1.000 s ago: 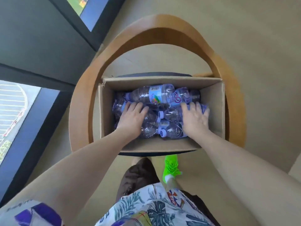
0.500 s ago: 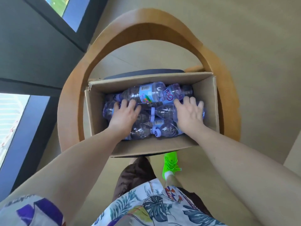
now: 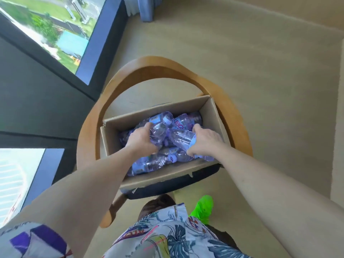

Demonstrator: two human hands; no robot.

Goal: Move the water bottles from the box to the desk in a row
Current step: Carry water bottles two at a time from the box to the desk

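Item one, at the box's left side: our left hand [image 3: 142, 142] curls round a clear water bottle [image 3: 158, 132] with a purple tint, raised above the pile. Item two, at the box's right side: our right hand [image 3: 205, 141] grips a second water bottle [image 3: 181, 139], tilted. Both sit over the remaining bottles [image 3: 158, 162] heaped in the open cardboard box [image 3: 212, 112], which rests on the seat of a wooden armchair [image 3: 149, 68].
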